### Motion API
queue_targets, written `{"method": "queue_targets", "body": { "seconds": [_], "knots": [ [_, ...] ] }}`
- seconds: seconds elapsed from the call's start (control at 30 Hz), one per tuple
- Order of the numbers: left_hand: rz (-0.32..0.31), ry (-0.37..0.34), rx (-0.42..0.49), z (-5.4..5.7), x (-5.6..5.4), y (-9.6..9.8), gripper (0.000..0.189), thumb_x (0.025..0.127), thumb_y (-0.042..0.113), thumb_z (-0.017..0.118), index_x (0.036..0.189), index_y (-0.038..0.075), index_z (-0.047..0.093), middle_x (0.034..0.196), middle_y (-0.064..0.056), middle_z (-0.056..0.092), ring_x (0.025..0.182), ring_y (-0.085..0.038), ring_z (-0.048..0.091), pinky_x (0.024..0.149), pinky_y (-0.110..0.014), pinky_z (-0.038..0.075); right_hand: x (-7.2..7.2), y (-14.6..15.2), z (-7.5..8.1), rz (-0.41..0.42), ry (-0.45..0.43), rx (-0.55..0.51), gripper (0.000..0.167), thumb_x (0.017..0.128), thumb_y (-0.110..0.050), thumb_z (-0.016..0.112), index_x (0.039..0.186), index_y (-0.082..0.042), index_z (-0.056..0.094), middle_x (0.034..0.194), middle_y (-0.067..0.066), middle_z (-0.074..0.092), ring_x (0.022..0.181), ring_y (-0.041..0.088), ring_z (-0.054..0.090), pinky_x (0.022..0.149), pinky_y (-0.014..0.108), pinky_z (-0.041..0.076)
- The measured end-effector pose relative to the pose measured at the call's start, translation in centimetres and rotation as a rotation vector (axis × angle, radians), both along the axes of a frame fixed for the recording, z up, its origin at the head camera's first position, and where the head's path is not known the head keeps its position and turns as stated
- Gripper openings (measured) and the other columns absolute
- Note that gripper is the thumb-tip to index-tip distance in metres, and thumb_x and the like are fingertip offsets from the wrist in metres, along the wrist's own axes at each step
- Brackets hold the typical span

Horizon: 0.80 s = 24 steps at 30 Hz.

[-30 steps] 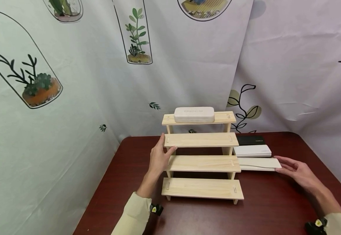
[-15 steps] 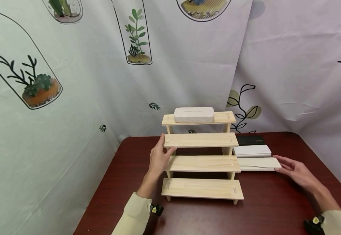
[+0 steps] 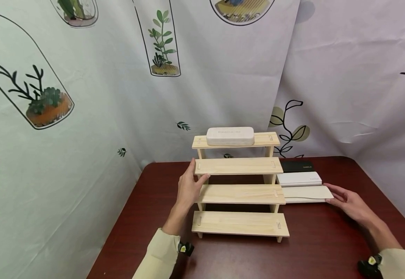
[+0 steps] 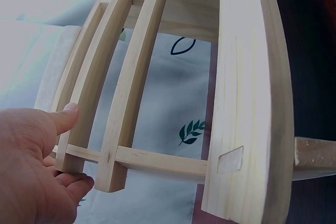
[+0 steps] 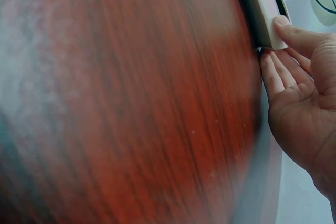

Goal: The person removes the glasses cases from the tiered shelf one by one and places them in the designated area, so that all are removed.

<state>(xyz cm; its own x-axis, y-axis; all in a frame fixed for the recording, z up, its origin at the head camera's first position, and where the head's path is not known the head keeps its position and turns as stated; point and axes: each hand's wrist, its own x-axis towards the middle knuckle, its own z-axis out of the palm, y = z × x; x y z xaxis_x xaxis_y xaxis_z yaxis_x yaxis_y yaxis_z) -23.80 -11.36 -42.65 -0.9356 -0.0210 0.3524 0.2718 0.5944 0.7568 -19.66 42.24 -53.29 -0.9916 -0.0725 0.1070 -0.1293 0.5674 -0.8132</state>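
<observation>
From my head, one camera looks forward and down over the whole four-tier pale wooden stand (image 3: 239, 166). Close up and turned sideways, the left-wrist view shares that stand and my left hand (image 3: 188, 188); the right-wrist view, near the dark red wood-grain counter (image 3: 321, 248), shares my right hand (image 3: 354, 205) and the flat cream case (image 3: 305, 192).

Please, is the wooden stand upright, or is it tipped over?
Upright: in the head view, the wooden stand rests on its feet, four boards rising in steps.
</observation>
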Motion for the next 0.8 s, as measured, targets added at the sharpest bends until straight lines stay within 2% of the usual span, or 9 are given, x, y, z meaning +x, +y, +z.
{"method": "queue_targets", "body": {
  "seconds": [0.23, 0.3, 0.47, 0.53, 0.63, 0.73, 0.77, 0.8],
  "knots": [
    [-0.005, -0.003, 0.002, 0.06, 0.09, -0.01, 0.089, 0.098, 0.029, 0.081, 0.167, 0.006, 0.031, 0.165, -0.015, 0.041, 0.151, -0.030, 0.040, 0.118, -0.052, 0.040, -0.02, -0.16, -0.24, 0.005, 0.009, -0.032, 0.069, 0.104, -0.016, 0.073, 0.156, 0.015, 0.039, 0.152, 0.041, 0.043, 0.109, -0.027, 0.046, 0.081, 0.007, 0.049],
    [-0.005, -0.003, 0.003, 0.04, 0.09, -0.03, 0.089, 0.098, 0.029, 0.081, 0.167, 0.006, 0.030, 0.165, -0.015, 0.041, 0.152, -0.030, 0.040, 0.118, -0.052, 0.040, -0.05, -0.17, -0.42, 0.005, 0.023, -0.041, 0.068, 0.103, -0.013, 0.073, 0.155, 0.016, 0.039, 0.151, 0.034, 0.049, 0.109, -0.027, 0.047, 0.082, 0.007, 0.050],
    [-0.003, -0.002, 0.003, 0.04, 0.08, -0.04, 0.088, 0.098, 0.029, 0.081, 0.167, 0.006, 0.031, 0.165, -0.016, 0.041, 0.151, -0.031, 0.041, 0.118, -0.052, 0.040, -0.02, -0.31, -0.81, 0.012, 0.057, -0.072, 0.068, 0.101, -0.007, 0.074, 0.154, 0.017, 0.039, 0.144, 0.002, 0.055, 0.110, -0.025, 0.048, 0.083, 0.007, 0.050],
    [-0.002, -0.002, 0.002, 0.03, 0.07, -0.05, 0.088, 0.098, 0.029, 0.081, 0.167, 0.006, 0.031, 0.165, -0.016, 0.042, 0.151, -0.031, 0.041, 0.118, -0.052, 0.040, 0.07, -0.49, -0.80, 0.013, 0.075, -0.072, 0.067, 0.101, -0.006, 0.074, 0.153, 0.018, 0.039, 0.143, -0.001, 0.055, 0.110, -0.026, 0.048, 0.083, 0.007, 0.050],
    [-0.002, -0.004, 0.001, 0.03, 0.09, -0.07, 0.088, 0.098, 0.029, 0.080, 0.167, 0.006, 0.031, 0.165, -0.015, 0.041, 0.151, -0.031, 0.041, 0.118, -0.052, 0.040, 0.22, -0.81, -0.74, 0.014, 0.099, -0.051, 0.066, 0.101, -0.003, 0.073, 0.153, 0.018, 0.039, 0.147, 0.023, 0.056, 0.111, -0.027, 0.046, 0.083, 0.005, 0.049],
    [-0.005, -0.004, 0.000, 0.01, 0.09, -0.07, 0.088, 0.098, 0.029, 0.080, 0.167, 0.006, 0.030, 0.166, -0.015, 0.041, 0.151, -0.031, 0.040, 0.118, -0.052, 0.040, 0.33, -0.97, -0.80, 0.013, 0.111, -0.032, 0.065, 0.101, -0.001, 0.072, 0.153, 0.019, 0.039, 0.146, 0.046, 0.045, 0.111, -0.028, 0.044, 0.083, 0.004, 0.047],
    [-0.006, -0.003, 0.000, 0.02, 0.09, -0.07, 0.088, 0.098, 0.029, 0.080, 0.167, 0.006, 0.030, 0.166, -0.016, 0.041, 0.152, -0.031, 0.040, 0.118, -0.052, 0.040, 0.35, -0.96, -0.86, 0.014, 0.112, -0.030, 0.065, 0.100, -0.001, 0.072, 0.153, 0.019, 0.039, 0.146, 0.049, 0.042, 0.111, -0.028, 0.044, 0.084, 0.003, 0.047],
    [-0.006, -0.003, 0.000, 0.01, 0.09, -0.06, 0.088, 0.098, 0.029, 0.080, 0.167, 0.006, 0.030, 0.166, -0.016, 0.041, 0.152, -0.031, 0.040, 0.118, -0.052, 0.040, 0.35, -0.91, -0.93, 0.013, 0.115, -0.028, 0.066, 0.100, -0.001, 0.073, 0.153, 0.018, 0.039, 0.147, 0.047, 0.044, 0.111, -0.028, 0.044, 0.084, 0.003, 0.047]
  ]
}}
